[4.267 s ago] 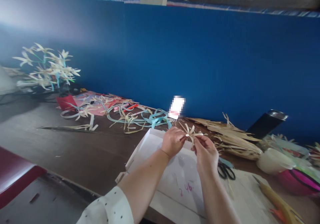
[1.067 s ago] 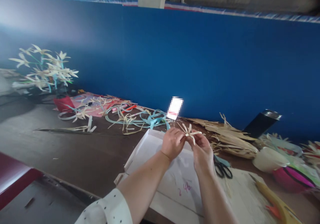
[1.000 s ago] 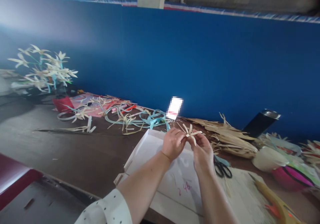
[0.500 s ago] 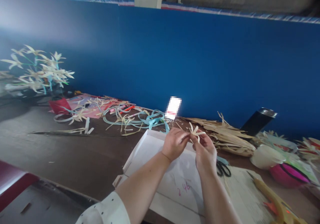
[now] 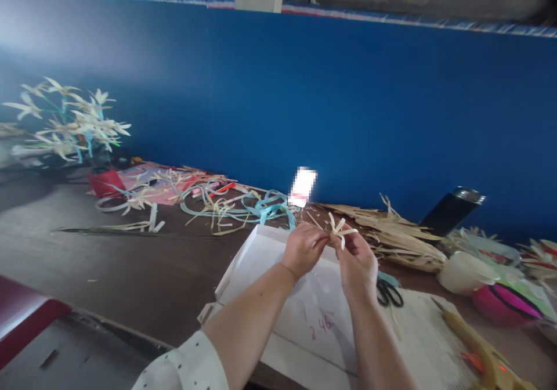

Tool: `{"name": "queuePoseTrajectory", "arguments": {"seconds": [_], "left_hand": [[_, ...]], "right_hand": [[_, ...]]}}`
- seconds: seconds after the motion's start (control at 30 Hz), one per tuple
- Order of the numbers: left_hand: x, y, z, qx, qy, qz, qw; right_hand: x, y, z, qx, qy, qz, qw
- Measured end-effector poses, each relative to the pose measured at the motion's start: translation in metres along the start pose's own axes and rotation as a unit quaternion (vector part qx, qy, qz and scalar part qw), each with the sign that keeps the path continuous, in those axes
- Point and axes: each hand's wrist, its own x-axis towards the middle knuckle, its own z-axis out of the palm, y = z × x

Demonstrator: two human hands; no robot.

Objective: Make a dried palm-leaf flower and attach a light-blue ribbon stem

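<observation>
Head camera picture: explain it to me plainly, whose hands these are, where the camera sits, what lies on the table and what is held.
No machine here: a camera worn on a person's head looks forward and down at their own two bare hands. The left hand and right hand both pinch a small pale straw flower above a flat white cardboard box. On the dark brown table lie black-handled scissors, a pile of dried tan straw leaves, loose light blue ribbon strips and a black flask with a silver cap.

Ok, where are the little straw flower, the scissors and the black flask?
straw flower [image 5: 342,230], head view, middle of its petals
scissors [image 5: 389,293], head view, black handles
black flask [image 5: 448,215], head view, dark body
</observation>
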Motion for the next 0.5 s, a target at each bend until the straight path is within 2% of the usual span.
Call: {"name": "queuePoseTrajectory", "arguments": {"seconds": [0.2,0.33,0.5], "left_hand": [[-0.0004,0.0014,-0.0019,0.007,0.001,-0.002,1.000],[-0.0010,0.0019,0.0003,0.013,0.011,-0.002,1.000],[-0.0022,-0.0001,0.0037,-0.001,0.025,-0.004,1.000]], "right_hand": [[-0.0021,-0.0007,0.0040,0.067,-0.036,-0.021,0.997],[-0.0032,-0.0011,0.0049,0.058,-0.030,-0.025,0.998],[-0.0023,0.0026,0.0043,0.063,-0.010,0.002,0.998]]}}
